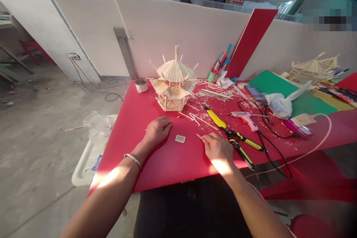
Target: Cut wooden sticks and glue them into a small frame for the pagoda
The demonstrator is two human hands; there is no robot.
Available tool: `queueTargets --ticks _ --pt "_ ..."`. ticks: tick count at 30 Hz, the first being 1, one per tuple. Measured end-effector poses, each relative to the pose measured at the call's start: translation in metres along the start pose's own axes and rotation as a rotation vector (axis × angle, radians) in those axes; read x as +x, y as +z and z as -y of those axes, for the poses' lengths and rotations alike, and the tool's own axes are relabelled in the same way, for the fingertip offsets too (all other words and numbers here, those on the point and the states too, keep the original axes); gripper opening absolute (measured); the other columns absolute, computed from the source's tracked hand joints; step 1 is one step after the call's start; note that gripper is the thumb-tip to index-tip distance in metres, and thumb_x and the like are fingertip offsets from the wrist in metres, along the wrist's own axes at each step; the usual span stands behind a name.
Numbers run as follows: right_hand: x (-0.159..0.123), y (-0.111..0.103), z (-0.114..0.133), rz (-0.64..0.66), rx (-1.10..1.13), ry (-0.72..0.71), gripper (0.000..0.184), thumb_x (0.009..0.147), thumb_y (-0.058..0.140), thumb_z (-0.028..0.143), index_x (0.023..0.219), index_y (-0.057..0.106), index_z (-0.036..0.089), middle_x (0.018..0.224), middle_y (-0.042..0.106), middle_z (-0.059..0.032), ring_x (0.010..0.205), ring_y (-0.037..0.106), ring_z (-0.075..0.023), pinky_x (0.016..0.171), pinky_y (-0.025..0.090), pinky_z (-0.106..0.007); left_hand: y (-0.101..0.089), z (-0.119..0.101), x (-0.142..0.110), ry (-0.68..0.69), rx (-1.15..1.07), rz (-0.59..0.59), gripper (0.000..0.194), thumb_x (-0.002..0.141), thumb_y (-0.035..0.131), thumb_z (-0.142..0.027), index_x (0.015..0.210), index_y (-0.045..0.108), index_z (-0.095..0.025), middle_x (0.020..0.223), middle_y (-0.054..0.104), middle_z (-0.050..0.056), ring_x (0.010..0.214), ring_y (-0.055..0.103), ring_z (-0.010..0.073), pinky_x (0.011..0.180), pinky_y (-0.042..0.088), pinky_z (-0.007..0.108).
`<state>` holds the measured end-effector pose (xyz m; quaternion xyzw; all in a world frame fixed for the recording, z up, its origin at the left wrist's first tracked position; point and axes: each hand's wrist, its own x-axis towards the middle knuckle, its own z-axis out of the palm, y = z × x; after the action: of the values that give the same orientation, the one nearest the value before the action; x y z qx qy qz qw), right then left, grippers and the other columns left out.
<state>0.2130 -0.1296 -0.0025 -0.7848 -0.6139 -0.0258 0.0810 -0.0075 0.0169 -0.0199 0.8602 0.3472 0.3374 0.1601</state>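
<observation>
A small pale frame (180,139) lies flat on the red tabletop (167,167), between the two hands and touching neither. From the frame, the left hand (158,129) is at 10 o'clock, with its fingers (167,121) curled in. The right hand (219,151) is at 3 to 4 o'clock. Its pointing finger and thumb are bent close together, and their tips point at the frame.

A thin pale bit shows at the right fingertips, but I can't tell if it is a stick or just the finger's end. The left palm is turned down and hidden, so I can't tell if it holds something. The top right corner is blurry blocks, and so is part of a thing near the pink glue gun (245,118). Both arms are cut off at the bottom.

At 12 o'clock from the frame stands a house made of sticks (173,85), with a cup (141,86) at 11 o'clock. Loose sticks (219,90) and a pot of pens (213,76) are at 1 o'clock. A yellow and black tool (231,134) lies just beside the right hand, near 3 o'clock, and the glue gun is past it. The right hand is in between the frame and the tool's handles.
</observation>
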Motion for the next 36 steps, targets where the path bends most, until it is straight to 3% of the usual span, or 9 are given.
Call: queueTargets --ticks 8,12,19,26,31,36 --pt "0.024 0.000 0.002 -0.043 -0.027 -0.010 0.026 0.093 0.050 0.017 0.092 0.076 0.023 0.093 0.070 -0.0055 0.084 0.061 -0.0170 0.059 0.032 -0.028 0.000 0.000 0.000 -0.004 -0.010 -0.006 0.016 0.087 0.058 -0.017 0.084 0.073 -0.018 0.088 0.073 0.005 0.074 0.066 0.0152 0.067 0.048 0.024" --pt "0.020 0.001 0.007 -0.037 -0.026 -0.061 0.024 0.091 0.052 0.018 0.089 0.076 0.026 0.089 0.070 -0.0038 0.084 0.062 -0.0166 0.057 0.031 -0.028 0.000 0.001 0.000 -0.019 -0.006 -0.013 0.016 0.087 0.057 -0.017 0.084 0.073 -0.018 0.088 0.073 0.006 0.073 0.066 0.0155 0.065 0.047 0.024" --pt "0.036 0.006 0.002 -0.077 -0.025 -0.042 0.028 0.092 0.049 0.014 0.096 0.076 0.021 0.093 0.071 -0.0077 0.087 0.062 -0.0183 0.062 0.035 -0.028 0.000 0.001 0.000 -0.019 -0.015 -0.004 0.017 0.088 0.056 -0.018 0.085 0.074 -0.018 0.089 0.073 0.006 0.075 0.067 0.0158 0.066 0.048 0.024" --pt "0.023 0.009 0.008 -0.096 0.037 -0.067 0.027 0.093 0.050 0.018 0.087 0.075 0.025 0.086 0.071 -0.0044 0.082 0.062 -0.0175 0.058 0.031 -0.028 0.000 0.000 -0.001 -0.034 -0.002 -0.015 0.016 0.086 0.058 -0.017 0.085 0.074 -0.019 0.089 0.074 0.005 0.072 0.066 0.0154 0.064 0.048 0.024" --pt "0.044 0.017 -0.006 -0.152 0.092 -0.003 0.023 0.089 0.052 0.014 0.087 0.074 0.021 0.089 0.070 -0.0087 0.082 0.060 -0.0194 0.061 0.033 -0.028 0.001 0.001 0.000 -0.041 -0.015 -0.040 0.017 0.086 0.057 -0.017 0.084 0.074 -0.019 0.088 0.074 0.006 0.073 0.067 0.0158 0.066 0.049 0.024" --pt "0.051 0.019 -0.017 -0.238 0.248 0.017 0.021 0.094 0.046 0.021 0.094 0.067 0.019 0.093 0.069 -0.0092 0.085 0.060 -0.0208 0.068 0.037 -0.028 0.002 0.000 0.001 -0.099 -0.078 -0.107 0.017 0.084 0.058 -0.018 0.085 0.074 -0.019 0.089 0.074 0.005 0.071 0.065 0.0151 0.065 0.049 0.024"
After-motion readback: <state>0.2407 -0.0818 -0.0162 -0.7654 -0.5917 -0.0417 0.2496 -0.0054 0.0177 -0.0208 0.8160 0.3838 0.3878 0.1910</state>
